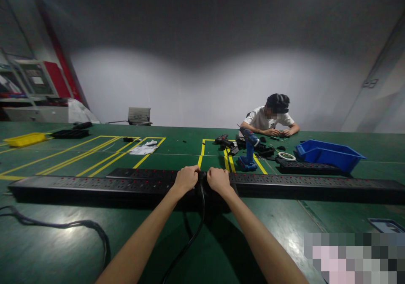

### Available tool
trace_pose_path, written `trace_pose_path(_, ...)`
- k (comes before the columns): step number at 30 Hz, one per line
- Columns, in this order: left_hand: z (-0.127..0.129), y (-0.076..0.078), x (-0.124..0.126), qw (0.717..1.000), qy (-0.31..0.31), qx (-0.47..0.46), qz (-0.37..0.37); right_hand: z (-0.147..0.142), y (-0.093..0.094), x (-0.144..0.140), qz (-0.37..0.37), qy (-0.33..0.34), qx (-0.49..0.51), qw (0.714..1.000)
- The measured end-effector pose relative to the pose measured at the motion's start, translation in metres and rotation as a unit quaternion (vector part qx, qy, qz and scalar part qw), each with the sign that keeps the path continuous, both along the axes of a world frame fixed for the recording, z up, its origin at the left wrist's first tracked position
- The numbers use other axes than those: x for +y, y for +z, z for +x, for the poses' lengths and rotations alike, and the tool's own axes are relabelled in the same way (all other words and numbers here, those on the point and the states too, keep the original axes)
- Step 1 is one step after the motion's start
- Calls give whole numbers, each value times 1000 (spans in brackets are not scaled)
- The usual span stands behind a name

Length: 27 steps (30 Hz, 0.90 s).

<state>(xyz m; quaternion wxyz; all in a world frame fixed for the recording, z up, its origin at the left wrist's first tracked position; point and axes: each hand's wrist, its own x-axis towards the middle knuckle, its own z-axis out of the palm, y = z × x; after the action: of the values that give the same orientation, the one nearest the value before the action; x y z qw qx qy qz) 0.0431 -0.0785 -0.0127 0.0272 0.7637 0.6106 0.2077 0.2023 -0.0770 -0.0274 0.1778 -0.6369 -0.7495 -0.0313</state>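
Observation:
Long black power strips with rows of sockets and small red spots lie across the green table. One strip point(91, 187) extends to the left and another point(310, 187) to the right. Over the dark middle part, my left hand point(187, 177) and my right hand point(218, 179) are side by side, both closed, thumbs towards each other. A black power cord point(203, 204) comes out between the two fists and hangs down towards me. Both hands appear to grip it at its upper end; the fingertips are hidden.
Beyond the strips stand a blue cordless drill point(248, 151), a blue bin point(332, 153) and a white ring point(286, 156). A co-worker point(268, 117) sits opposite, hands on small parts. Papers point(144, 148) and a yellow tray point(25, 139) lie left; a loose cable point(63, 225) is nearer.

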Motion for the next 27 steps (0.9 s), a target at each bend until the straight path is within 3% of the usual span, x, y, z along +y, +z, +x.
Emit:
trace_pose_path(11, -1, 1, 0, 1000, -7, 21, -1, 2, 3, 3, 4, 18, 50, 999)
trace_pose_path(16, -1, 2, -1, 999, -4, 32, 0, 3, 6, 4, 31, 143, 126, 981)
trace_pose_path(22, -1, 1, -1, 999, -4, 32, 3, 12, 6, 7, -22, 265, 207, 942)
trace_pose_path(27, -4, 1, 2, 1000, -8, 29, -10, 16, 8, 5, -22, 299, 228, 926)
